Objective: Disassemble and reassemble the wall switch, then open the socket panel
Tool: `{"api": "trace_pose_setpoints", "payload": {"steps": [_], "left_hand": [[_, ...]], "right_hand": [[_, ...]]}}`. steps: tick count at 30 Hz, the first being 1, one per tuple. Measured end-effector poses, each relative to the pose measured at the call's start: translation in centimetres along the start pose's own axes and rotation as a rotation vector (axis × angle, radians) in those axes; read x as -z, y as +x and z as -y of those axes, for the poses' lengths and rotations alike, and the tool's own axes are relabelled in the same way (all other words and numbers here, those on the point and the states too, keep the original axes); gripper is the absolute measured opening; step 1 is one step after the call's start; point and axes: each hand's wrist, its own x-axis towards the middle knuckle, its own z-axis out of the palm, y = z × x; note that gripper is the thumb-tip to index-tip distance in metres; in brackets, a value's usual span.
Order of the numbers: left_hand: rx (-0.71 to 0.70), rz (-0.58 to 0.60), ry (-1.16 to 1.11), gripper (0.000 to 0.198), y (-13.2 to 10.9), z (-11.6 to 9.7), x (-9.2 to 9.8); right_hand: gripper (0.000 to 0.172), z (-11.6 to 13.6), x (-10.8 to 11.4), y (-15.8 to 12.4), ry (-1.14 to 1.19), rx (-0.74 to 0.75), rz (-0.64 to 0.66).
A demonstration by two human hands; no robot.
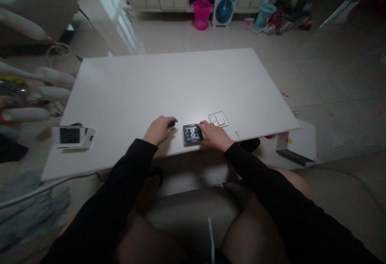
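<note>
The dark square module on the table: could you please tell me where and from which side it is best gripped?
The module lies flat on the table, so probably pinch its left and right edges from above. The right hand touches the right edge; the left edge is free, with the left hand, closed on a dark thing, beside it.

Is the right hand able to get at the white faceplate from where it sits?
Probably yes. The white faceplate lies just beyond the right hand on the table, with nothing between them; that hand only rests on the dark switch module.
</note>
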Motion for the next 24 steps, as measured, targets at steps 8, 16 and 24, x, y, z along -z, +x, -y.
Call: {"api": "trace_pose_setpoints", "payload": {"steps": [8, 16, 24], "left_hand": [[0.111, 0.017, 0.097, 0.033, -0.7, 0.7, -1.7], [0.035, 0.022, 0.058, 0.034, -0.7, 0.6, -2.3], [0.02, 0.059, 0.046, 0.034, -1.0, 0.7, -2.5]], "right_hand": [[0.034, -2.6, 0.3, -0.2, -0.065, -0.131, 0.061], [0.035, -6.9, 1.0, 0.0, -0.037, -0.326, 0.035], [0.036, -6.9, 0.2, 0.1, -0.009, -0.349, 0.082]]}}
